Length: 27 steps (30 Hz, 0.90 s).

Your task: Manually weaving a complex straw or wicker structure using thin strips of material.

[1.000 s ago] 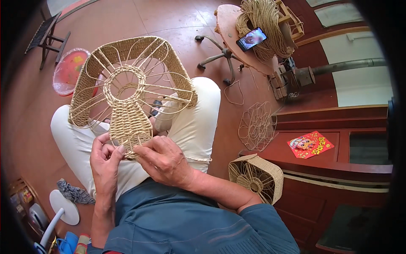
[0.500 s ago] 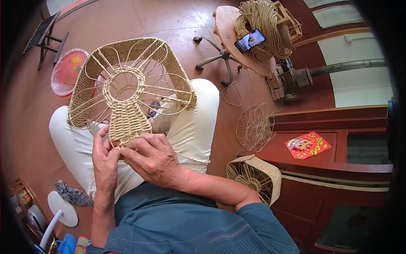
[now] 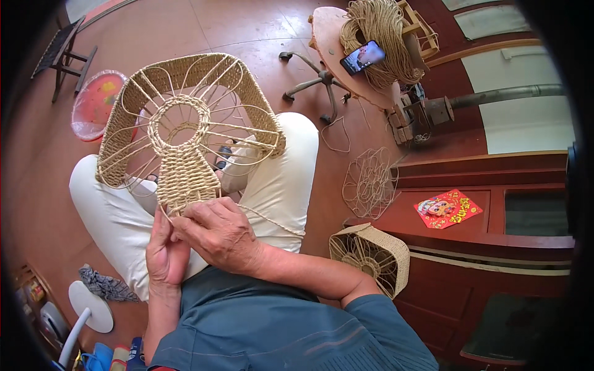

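A straw-coloured woven basket (image 3: 182,176) with looped wire spokes round a woven ring rests across my knees, its woven panel pointing toward me. My left hand (image 3: 166,250) is closed at the lower end of that panel, thumb up against the strand there. My right hand (image 3: 216,232) lies over it, fingers pinching the woven cord (image 3: 266,219) at the panel's edge; its fingertips are partly hidden. The cord trails rightward across my right thigh.
Rope coil (image 3: 387,31) and phone (image 3: 362,57) lie on a round board (image 3: 327,31). Right: wire frame (image 3: 368,182), second basket (image 3: 396,266), red paper (image 3: 448,209) on a cabinet. Left: folding stool (image 3: 65,59), red tray (image 3: 93,105), cloth (image 3: 105,281), white stand (image 3: 90,303).
My left hand has turned and moved right, tucked partly under my right hand. My right fingers moved left onto the panel's edge, and the cord now runs slanting up to them from my thigh.
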Available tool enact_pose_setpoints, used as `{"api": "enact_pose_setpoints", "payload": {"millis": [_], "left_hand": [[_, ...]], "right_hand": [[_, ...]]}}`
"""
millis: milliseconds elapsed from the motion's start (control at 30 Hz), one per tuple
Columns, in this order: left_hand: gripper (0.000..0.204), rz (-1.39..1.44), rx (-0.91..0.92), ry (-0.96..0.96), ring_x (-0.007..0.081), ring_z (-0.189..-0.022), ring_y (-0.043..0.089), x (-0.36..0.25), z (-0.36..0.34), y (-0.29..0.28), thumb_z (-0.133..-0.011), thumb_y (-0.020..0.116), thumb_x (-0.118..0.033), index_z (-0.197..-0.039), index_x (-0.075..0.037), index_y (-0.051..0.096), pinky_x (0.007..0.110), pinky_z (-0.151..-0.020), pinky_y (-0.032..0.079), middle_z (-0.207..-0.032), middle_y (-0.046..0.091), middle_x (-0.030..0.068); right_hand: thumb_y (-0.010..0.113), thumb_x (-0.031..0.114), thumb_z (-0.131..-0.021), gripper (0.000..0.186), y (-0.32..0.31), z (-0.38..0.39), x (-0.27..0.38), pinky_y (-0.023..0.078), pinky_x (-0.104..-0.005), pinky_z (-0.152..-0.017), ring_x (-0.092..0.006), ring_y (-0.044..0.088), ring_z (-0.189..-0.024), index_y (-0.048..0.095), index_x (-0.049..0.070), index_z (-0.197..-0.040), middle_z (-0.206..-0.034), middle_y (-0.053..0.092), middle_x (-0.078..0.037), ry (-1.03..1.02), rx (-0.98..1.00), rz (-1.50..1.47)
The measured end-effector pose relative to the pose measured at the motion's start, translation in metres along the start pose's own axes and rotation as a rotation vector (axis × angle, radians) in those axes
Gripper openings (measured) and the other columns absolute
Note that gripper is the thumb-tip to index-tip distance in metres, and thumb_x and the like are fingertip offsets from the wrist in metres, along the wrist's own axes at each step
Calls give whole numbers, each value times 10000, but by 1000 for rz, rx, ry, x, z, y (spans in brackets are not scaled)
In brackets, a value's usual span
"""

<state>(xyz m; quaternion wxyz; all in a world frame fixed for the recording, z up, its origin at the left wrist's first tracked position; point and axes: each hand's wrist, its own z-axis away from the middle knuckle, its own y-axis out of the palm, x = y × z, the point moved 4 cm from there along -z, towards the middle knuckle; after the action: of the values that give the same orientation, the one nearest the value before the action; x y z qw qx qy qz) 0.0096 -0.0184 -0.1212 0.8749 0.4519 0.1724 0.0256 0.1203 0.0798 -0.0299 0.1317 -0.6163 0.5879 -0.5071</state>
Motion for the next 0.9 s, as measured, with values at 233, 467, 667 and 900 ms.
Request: {"api": "enact_pose_setpoints", "payload": {"millis": [233, 467, 667, 900], "left_hand": [[487, 133, 93, -38, 103, -795, 456, -6, 5, -10, -1127, 561, -150, -1586, -33, 450, 256, -749, 431, -1145, 597, 38], [475, 170, 86, -249, 131, -633, 414, -22, 4, -4, -1100, 567, -421, -1371, -30, 583, 286, -575, 348, -965, 590, 58], [445, 87, -23, -279, 124, -594, 434, -25, -4, -3, -1110, 551, -437, -1285, -36, 634, 282, -487, 303, -851, 581, 20], [428, -26, -157, -257, 103, -537, 440, -30, -14, -19, -1102, 574, -431, -1251, -37, 650, 265, -471, 355, -797, 612, 0]], "right_hand": [[769, 236, -923, 266, 2, -1, 2, 472, -365, -837, -200, 655, -937, 745, 137, -1169, -1045, 641, -19, 5, 24, 25], [765, 277, -889, 236, 5, -2, 4, 447, -366, -801, -197, 630, -924, 724, 132, -1071, -990, 592, -18, -24, 66, 73], [764, 275, -849, 293, 8, 3, 2, 447, -358, -777, -181, 622, -912, 702, 132, -1098, -972, 570, -14, -30, 62, 111], [736, 249, -835, 295, 9, 5, 2, 449, -354, -778, -174, 630, -926, 695, 125, -1099, -964, 569, -10, -22, 53, 124]]}}
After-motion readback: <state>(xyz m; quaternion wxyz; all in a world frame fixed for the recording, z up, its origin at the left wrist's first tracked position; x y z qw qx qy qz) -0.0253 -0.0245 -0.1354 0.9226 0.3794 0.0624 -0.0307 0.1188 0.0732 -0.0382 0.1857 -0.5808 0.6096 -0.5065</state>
